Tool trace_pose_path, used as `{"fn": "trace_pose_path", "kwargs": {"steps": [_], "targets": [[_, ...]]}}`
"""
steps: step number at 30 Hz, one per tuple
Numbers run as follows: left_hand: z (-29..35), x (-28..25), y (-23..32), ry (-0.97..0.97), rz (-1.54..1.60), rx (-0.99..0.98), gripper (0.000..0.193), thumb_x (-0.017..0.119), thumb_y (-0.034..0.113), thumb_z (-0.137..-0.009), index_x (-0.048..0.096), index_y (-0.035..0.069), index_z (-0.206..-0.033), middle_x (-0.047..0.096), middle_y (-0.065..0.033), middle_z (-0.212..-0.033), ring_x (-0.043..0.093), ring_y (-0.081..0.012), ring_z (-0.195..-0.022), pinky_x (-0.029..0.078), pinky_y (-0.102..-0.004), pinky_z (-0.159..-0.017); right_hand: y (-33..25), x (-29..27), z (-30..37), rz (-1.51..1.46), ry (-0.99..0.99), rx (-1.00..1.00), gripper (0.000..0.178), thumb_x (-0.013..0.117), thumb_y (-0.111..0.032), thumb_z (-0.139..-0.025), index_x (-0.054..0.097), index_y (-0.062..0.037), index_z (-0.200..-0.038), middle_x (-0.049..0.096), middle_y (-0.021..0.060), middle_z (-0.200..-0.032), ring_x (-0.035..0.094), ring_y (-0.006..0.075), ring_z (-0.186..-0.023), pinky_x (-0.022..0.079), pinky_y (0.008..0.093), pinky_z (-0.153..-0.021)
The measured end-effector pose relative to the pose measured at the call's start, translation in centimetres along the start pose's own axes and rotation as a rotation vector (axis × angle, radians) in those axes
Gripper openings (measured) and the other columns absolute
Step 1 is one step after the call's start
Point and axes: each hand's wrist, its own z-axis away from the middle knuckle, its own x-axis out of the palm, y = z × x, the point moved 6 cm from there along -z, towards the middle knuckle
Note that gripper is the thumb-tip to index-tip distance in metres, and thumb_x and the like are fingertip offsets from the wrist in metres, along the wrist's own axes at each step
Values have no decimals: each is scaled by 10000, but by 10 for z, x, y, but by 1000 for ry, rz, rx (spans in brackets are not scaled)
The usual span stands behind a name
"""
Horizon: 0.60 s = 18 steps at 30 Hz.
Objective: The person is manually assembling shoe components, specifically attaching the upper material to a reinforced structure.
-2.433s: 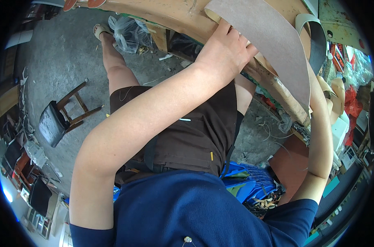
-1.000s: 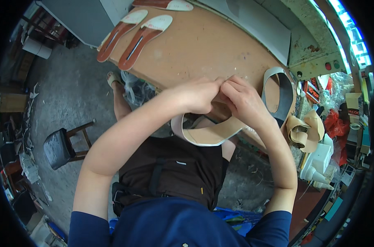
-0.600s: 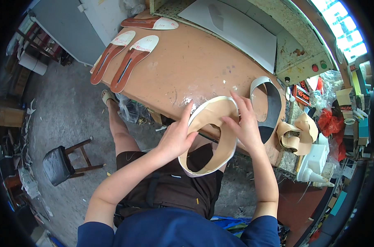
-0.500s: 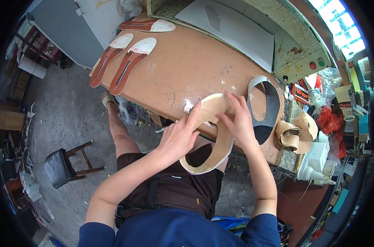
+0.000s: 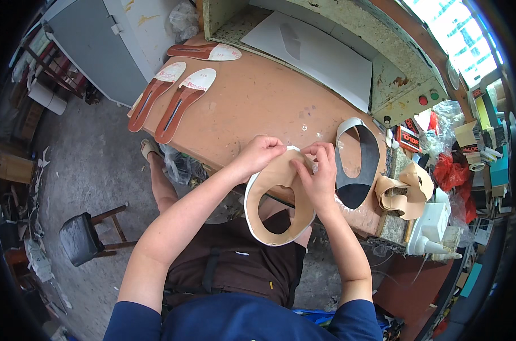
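Both my hands hold a beige leather shoe upper, a closed loop with a pale edge and a large opening, above my lap at the bench's near edge. My left hand pinches its far rim with the fingertips. Just right of that, my right hand grips the same rim between bent fingers and thumb. My fingers hide part of the far edge. A similar upper with a dark grey lining lies on the bench, right of my right hand. Curled beige leather pieces sit beyond it.
The brown-topped workbench carries several red-brown and white insoles at its far left. An open-fronted metal box with coloured buttons stands at the back. A white nozzle bottle lies at the right; a stool stands left.
My left hand has moved from the upper's left side to its far rim and now pinches there, close to my right hand. The upper has turned slightly, showing more of its left side.
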Motion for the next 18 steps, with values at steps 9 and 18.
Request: {"fn": "trace_pose_path", "kwargs": {"steps": [9,18], "targets": [[-4,9,1,28,20,-42,279,585,258,-910,652,8,-805,589,4,-695,521,-62,-667,433,-249,-618,-11,2,2,97,7,-165,225,729,-14,-711,565,-48,-862,554,93,-869,519,302,-859,411,397,-761],[-3,12,7,-24,36,-102,205,576,188,-859,689,30,-794,633,-16,-729,558,-76,-669,447,-252,-617,-19,2,10,-50,-44,-79,214,688,10,-715,567,-60,-877,576,90,-858,538,294,-843,408,388,-743]]}}
